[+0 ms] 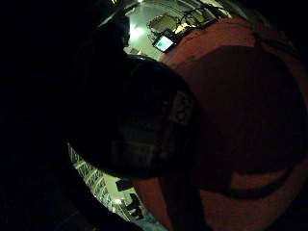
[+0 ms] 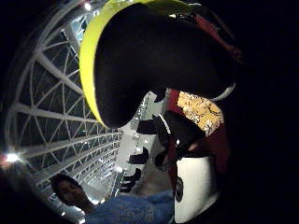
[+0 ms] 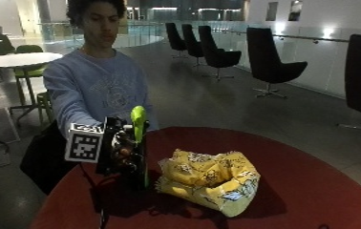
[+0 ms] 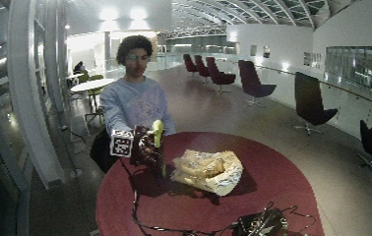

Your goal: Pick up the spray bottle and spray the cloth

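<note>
1. The round red table (image 3: 307, 181) has bare top on the side to the cloth's right and behind it; its near rim runs close in front of the bottle and the cloth
2. The cloth (image 3: 209, 179) is yellow with a dark print, crumpled into a soft, open heap near the table's middle, just beside the bottle
3. The bottle (image 3: 139, 143) stands upright on the table near the person's edge, a dark body with a bright yellow-green trigger head (image 3: 138, 117) curving up at the top; in the thumb side palm view the same yellow-green edge wraps a smooth black shape close to the palm
4. The gloved right hand (image 3: 120, 150) is wrapped round the bottle's body below the head, fingers curled about it, grasping it from the side facing the person
5. The little finger side palm view shows the red tabletop under a dark rounded form, too dim to name
</note>
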